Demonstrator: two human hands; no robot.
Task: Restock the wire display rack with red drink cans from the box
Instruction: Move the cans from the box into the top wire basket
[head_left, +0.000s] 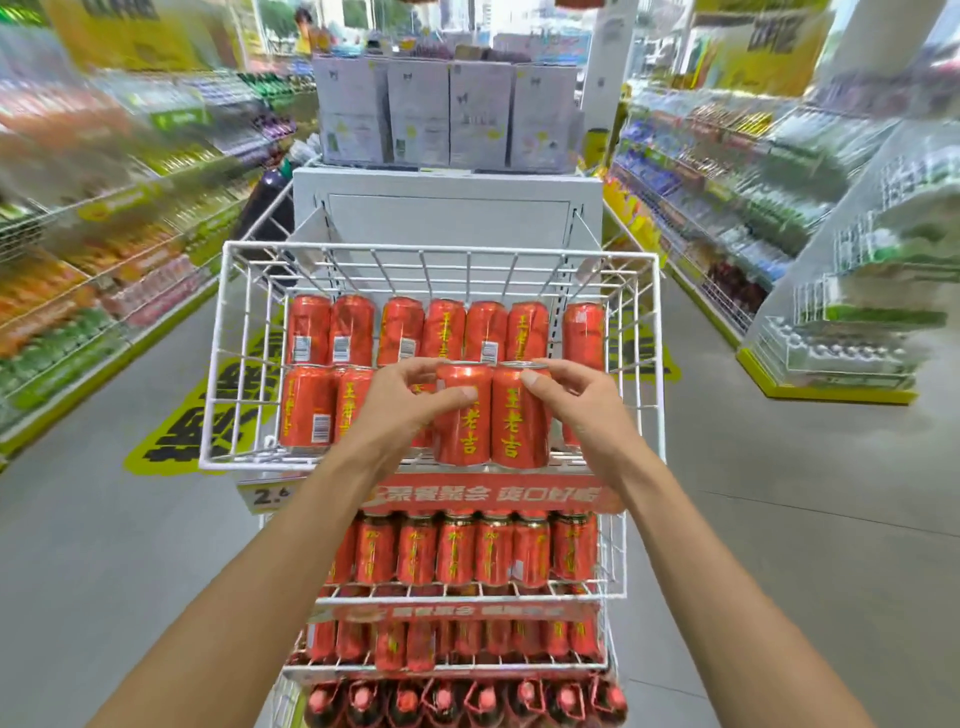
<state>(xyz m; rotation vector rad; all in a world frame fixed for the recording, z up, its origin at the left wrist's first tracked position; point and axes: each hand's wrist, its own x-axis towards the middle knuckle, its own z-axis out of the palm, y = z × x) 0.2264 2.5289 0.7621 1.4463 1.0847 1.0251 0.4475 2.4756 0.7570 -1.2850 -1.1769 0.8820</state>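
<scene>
In the top basket (652, 364) of the wire rack, our left hand (402, 400) grips one red can (462, 415); our right hand (571, 397) grips its neighbour (519, 421), both upright at the front row.

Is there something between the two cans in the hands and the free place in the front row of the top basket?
Nothing visible does. The left hand holds one can, the right hand the other can, both already inside the top basket, at its front row beside the cans standing there.

Red cans (464, 413) read "王老吉" in yellow; price tag (270, 496) under top basket shows "2." w/ rest hidden.
</scene>
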